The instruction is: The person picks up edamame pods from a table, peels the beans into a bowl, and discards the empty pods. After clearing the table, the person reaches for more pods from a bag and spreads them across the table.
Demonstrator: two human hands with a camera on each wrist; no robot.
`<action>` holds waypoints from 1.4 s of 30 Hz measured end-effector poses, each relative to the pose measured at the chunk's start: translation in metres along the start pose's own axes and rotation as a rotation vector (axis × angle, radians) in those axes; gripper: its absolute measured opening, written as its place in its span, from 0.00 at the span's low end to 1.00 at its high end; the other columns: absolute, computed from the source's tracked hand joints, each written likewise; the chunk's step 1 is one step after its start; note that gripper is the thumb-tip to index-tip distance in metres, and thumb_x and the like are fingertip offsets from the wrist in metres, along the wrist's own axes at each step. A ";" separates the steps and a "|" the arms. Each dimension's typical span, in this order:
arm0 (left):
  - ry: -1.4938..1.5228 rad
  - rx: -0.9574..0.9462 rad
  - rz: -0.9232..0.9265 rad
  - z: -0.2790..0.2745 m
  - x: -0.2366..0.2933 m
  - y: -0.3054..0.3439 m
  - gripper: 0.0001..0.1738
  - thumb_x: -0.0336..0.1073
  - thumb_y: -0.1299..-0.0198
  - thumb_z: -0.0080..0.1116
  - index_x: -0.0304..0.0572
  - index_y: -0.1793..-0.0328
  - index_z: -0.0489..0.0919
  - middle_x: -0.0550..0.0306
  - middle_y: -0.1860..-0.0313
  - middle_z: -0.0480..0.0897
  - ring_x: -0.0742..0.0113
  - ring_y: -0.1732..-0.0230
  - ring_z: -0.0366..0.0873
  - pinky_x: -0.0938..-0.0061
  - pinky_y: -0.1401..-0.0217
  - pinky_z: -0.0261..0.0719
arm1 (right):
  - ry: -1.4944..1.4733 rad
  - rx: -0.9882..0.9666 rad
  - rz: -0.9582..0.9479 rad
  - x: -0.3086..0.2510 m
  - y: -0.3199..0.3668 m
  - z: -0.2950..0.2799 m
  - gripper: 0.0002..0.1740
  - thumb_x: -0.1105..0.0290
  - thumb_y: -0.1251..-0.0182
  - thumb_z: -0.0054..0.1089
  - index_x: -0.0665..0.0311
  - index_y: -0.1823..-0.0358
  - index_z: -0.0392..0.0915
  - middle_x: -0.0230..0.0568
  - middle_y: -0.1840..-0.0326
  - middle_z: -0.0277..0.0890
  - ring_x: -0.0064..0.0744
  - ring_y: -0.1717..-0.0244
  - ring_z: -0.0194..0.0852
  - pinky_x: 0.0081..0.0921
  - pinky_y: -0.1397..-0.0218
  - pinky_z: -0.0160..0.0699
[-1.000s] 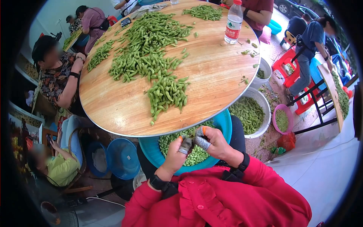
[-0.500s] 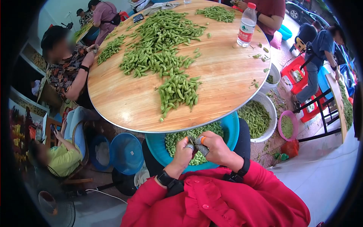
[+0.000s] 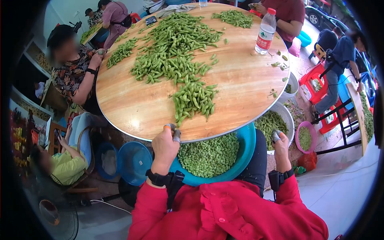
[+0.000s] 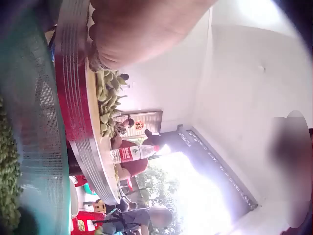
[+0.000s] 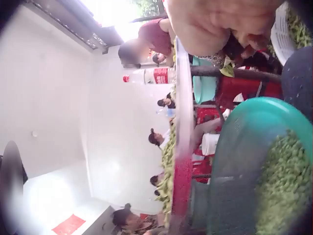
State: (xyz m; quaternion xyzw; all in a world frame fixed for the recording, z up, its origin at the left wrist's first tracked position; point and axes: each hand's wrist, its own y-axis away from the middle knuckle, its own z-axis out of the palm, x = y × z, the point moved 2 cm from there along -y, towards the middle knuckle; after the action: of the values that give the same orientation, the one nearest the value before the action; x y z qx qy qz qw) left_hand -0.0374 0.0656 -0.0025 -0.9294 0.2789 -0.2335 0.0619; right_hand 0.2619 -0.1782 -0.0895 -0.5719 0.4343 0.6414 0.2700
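My left hand (image 3: pixel 166 146) is at the near edge of the round wooden table (image 3: pixel 136 114), its grey-wrapped fingertips close by the nearest green soybean pods (image 3: pixel 192 100). In the left wrist view its fingers are mostly hidden behind the palm, so I cannot tell whether they hold a pod. Out to the right, my right hand (image 3: pixel 282 150) has curled, wrapped fingers over a white basket (image 3: pixel 289 114) of pods. A green pod piece (image 5: pixel 227 70) shows at its fingertips. Between my hands, a teal basin (image 3: pixel 249 148) of shelled green beans (image 3: pixel 208 156) rests at my lap.
A water bottle (image 3: pixel 265 34) stands on the table's right side, beyond loose scraps. On the floor are a pink basin (image 3: pixel 313 138) to the right and blue basins (image 3: pixel 134 162) to the left. Other people sit around the table, one at the left (image 3: pixel 74 76).
My hands were together over the teal basin and have parted. The left has moved up to the table edge by the pods, the right out over the white basket.
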 end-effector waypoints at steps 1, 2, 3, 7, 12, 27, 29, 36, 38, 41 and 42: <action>0.022 -0.039 -0.011 -0.002 0.004 0.003 0.11 0.36 0.50 0.56 0.39 0.63 0.73 0.47 0.81 0.76 0.49 0.77 0.75 0.61 0.74 0.70 | -0.011 0.042 0.011 0.006 -0.003 -0.009 0.05 0.71 0.41 0.51 0.63 0.65 0.74 0.23 0.79 0.66 0.12 0.82 0.56 0.11 0.84 0.51; 0.041 -0.078 -0.023 -0.005 0.010 0.010 0.10 0.36 0.50 0.56 0.39 0.64 0.73 0.47 0.81 0.76 0.49 0.77 0.75 0.62 0.74 0.71 | -0.024 0.083 0.023 0.015 -0.009 -0.019 0.04 0.72 0.41 0.51 0.62 0.66 0.73 0.24 0.79 0.66 0.12 0.82 0.57 0.11 0.85 0.51; 0.058 -0.119 -0.035 -0.007 0.015 0.019 0.10 0.36 0.51 0.57 0.39 0.65 0.74 0.47 0.81 0.76 0.49 0.76 0.76 0.62 0.73 0.71 | -0.004 0.110 0.047 0.032 -0.018 -0.035 0.03 0.72 0.42 0.52 0.62 0.67 0.73 0.24 0.79 0.66 0.13 0.84 0.57 0.12 0.87 0.52; 0.234 -0.127 0.215 -0.005 0.030 0.036 0.10 0.35 0.55 0.61 0.40 0.67 0.75 0.53 0.85 0.73 0.57 0.81 0.74 0.69 0.78 0.69 | -0.004 0.191 0.072 0.038 -0.025 -0.048 0.06 0.70 0.41 0.53 0.64 0.66 0.74 0.22 0.81 0.64 0.12 0.85 0.54 0.13 0.85 0.49; -0.014 0.093 0.073 -0.007 0.028 -0.007 0.11 0.37 0.54 0.62 0.38 0.68 0.76 0.49 0.79 0.77 0.54 0.76 0.76 0.67 0.74 0.71 | 0.089 0.052 0.048 0.028 -0.023 -0.039 0.09 0.67 0.39 0.52 0.65 0.62 0.75 0.21 0.80 0.64 0.12 0.82 0.55 0.12 0.83 0.49; 1.040 -0.226 -0.130 0.002 0.012 -0.010 0.03 0.30 0.47 0.57 0.41 0.68 0.75 0.64 0.80 0.74 0.76 0.82 0.68 0.81 0.84 0.62 | 0.139 -0.792 -0.231 -0.091 0.070 0.140 0.13 0.67 0.39 0.54 0.70 0.59 0.75 0.31 0.70 0.75 0.16 0.68 0.65 0.18 0.64 0.68; 1.388 -0.470 -0.417 -0.004 0.022 0.002 0.02 0.28 0.46 0.55 0.43 0.67 0.75 0.66 0.78 0.74 0.80 0.83 0.66 0.86 0.86 0.57 | 0.093 -0.836 -0.203 -0.084 0.071 0.157 0.13 0.67 0.39 0.54 0.70 0.59 0.75 0.30 0.71 0.74 0.15 0.68 0.64 0.19 0.65 0.68; 1.585 -0.693 -0.549 0.007 0.035 0.022 0.04 0.32 0.46 0.56 0.42 0.66 0.73 0.61 0.79 0.75 0.80 0.84 0.66 0.89 0.87 0.57 | 0.015 -0.903 -0.072 -0.091 0.083 0.165 0.09 0.69 0.39 0.51 0.68 0.69 0.74 0.22 0.75 0.68 0.12 0.70 0.58 0.16 0.67 0.63; 1.581 -0.725 -0.548 0.004 0.041 0.023 0.04 0.32 0.46 0.56 0.42 0.66 0.73 0.60 0.79 0.75 0.79 0.85 0.66 0.88 0.88 0.57 | 0.025 -0.893 -0.041 -0.094 0.084 0.162 0.09 0.69 0.39 0.51 0.68 0.70 0.74 0.22 0.75 0.67 0.12 0.71 0.57 0.15 0.68 0.62; 1.584 -0.752 -0.525 0.001 0.044 0.022 0.06 0.33 0.46 0.57 0.41 0.67 0.72 0.60 0.80 0.74 0.79 0.86 0.66 0.88 0.88 0.56 | 0.021 -0.883 -0.021 -0.096 0.086 0.160 0.09 0.68 0.39 0.51 0.68 0.70 0.74 0.22 0.76 0.67 0.12 0.71 0.57 0.15 0.68 0.62; 1.596 -0.753 -0.518 0.001 0.044 0.022 0.06 0.33 0.47 0.57 0.41 0.67 0.72 0.60 0.81 0.74 0.79 0.86 0.66 0.88 0.89 0.56 | 0.024 -0.889 -0.021 -0.096 0.086 0.160 0.09 0.69 0.39 0.51 0.68 0.70 0.74 0.22 0.76 0.67 0.12 0.71 0.57 0.15 0.68 0.62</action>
State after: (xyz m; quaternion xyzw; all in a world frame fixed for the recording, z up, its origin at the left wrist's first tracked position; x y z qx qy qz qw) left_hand -0.0157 0.0232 0.0084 -0.4850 0.0796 -0.7061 -0.5098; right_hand 0.1291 -0.0665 0.0193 -0.6442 0.1136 0.7564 -0.0005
